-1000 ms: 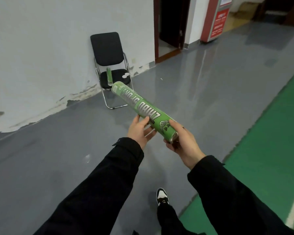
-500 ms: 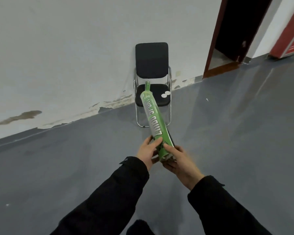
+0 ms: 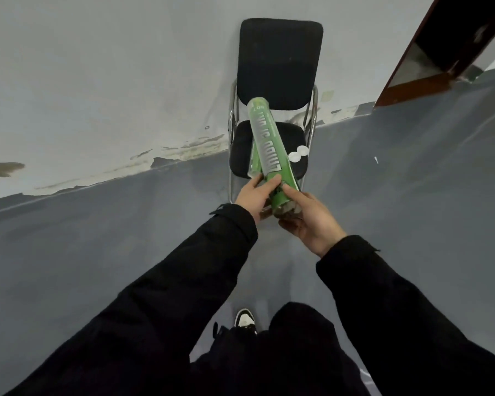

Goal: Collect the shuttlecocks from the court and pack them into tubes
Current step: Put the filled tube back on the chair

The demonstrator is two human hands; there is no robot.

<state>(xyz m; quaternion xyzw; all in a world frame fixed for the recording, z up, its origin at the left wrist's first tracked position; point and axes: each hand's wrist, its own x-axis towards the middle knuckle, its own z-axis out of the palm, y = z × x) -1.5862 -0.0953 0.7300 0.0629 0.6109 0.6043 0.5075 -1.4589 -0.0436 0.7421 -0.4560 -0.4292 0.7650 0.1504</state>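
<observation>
Tube [image 3: 270,150]: green, slanting toward 12 o'clock above the chair [image 3: 280,61] seat.
Left hand [image 3: 255,197]: its grip is curling around the tube's near end from 9 o'clock.
Right hand [image 3: 309,221]: its grip is cupping that end from 4 o'clock.
Second tube [image 3: 253,161]: lying on the seat.
White caps [image 3: 298,153]: sitting at the seat's 3 o'clock edge.

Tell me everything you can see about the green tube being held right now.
The green tube is a long cylinder, seemingly printed cardboard, with large pale lettering along its side and a pale far end. It points away from the person, over the chair seat. Its near end looks open, though its contents are unclear. The left hand and right hand both grip that near end.
</observation>
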